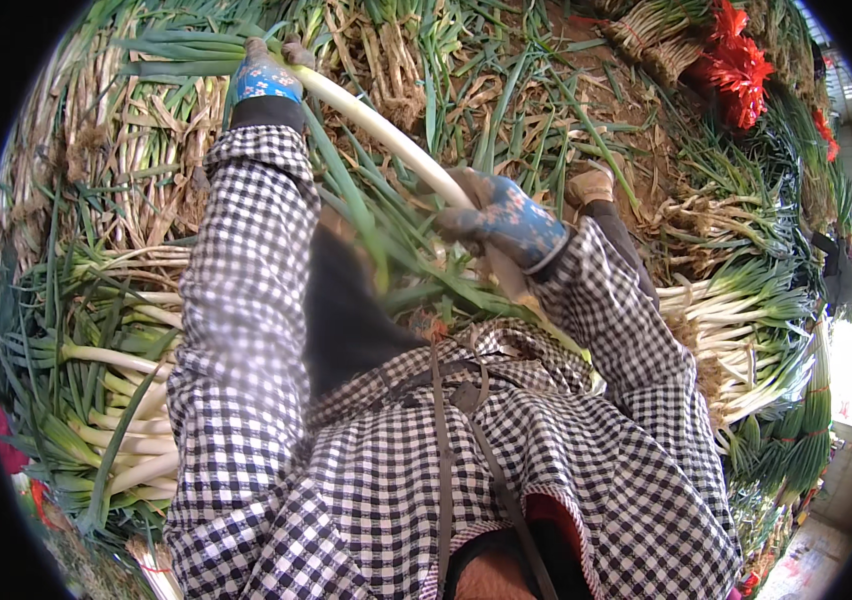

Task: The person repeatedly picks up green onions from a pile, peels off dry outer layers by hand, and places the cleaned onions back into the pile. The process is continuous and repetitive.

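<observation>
A long white-stemmed green onion (381, 135) stretches slantwise between my two gloved hands. Near the far end, my left hand (267, 75), in a blue flowered glove, grips it where the white turns to green; its leaves (178, 56) fan out to the left. Closer to my body, my right hand (516, 217) in a matching glove is closed around the lower white end, which its fingers partly hide. Loose green leaves (351, 202) hang below the stem, some blurred, over my lap. A pale strip (507, 274) shows under my right hand.
Unpeeled onions with dry leaves and roots (81, 142) lie at the upper left. Cleaner white-stemmed onions (141, 442) are heaped at my left, others (733, 337) at my right. Red plastic ties (741, 75) hang together at upper right. My brown shoe (591, 184) rests on littered soil.
</observation>
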`<state>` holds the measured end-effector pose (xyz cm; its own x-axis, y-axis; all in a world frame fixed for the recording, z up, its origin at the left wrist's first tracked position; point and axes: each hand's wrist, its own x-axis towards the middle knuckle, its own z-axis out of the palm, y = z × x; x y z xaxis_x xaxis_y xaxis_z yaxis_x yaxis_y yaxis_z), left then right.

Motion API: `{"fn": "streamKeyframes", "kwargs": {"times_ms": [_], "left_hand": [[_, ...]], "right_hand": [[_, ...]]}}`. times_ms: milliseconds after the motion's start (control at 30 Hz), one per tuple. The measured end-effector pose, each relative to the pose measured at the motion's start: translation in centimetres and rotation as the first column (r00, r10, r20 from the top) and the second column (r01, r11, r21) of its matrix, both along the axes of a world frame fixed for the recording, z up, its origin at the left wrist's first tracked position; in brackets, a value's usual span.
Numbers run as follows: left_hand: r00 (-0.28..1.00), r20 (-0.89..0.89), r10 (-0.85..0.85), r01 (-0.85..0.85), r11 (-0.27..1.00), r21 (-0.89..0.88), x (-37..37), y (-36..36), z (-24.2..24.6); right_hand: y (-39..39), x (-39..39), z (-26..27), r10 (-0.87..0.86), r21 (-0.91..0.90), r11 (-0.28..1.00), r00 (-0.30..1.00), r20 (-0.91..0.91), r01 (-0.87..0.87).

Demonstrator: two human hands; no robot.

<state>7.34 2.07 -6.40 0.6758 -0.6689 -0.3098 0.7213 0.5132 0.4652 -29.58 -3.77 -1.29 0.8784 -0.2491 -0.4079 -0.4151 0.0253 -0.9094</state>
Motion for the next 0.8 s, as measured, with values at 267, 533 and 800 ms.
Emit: {"fn": "streamKeyframes", "kwargs": {"times_ms": [267,533,800], "left_hand": [[0.967,0.019,0.252,-0.246,0.919,0.307,5.2,2.3,-4.8],[0.908,0.025,-0.419,0.407,0.864,-0.295,12.8,0.5,-6.9],[0.444,0.889,-0.114,0.444,0.889,-0.107,-22.2,-18.5,15.7]], "right_hand": [[4.1,-16.5,1.4,-0.122,-0.006,0.993,0.992,0.023,0.122],[0.0,-23.1,2.6,-0.055,-0.896,0.443,0.996,-0.066,-0.035],[0.1,-18.0,-1.6,-0.583,-0.259,0.743,0.787,0.204,0.618]]}}
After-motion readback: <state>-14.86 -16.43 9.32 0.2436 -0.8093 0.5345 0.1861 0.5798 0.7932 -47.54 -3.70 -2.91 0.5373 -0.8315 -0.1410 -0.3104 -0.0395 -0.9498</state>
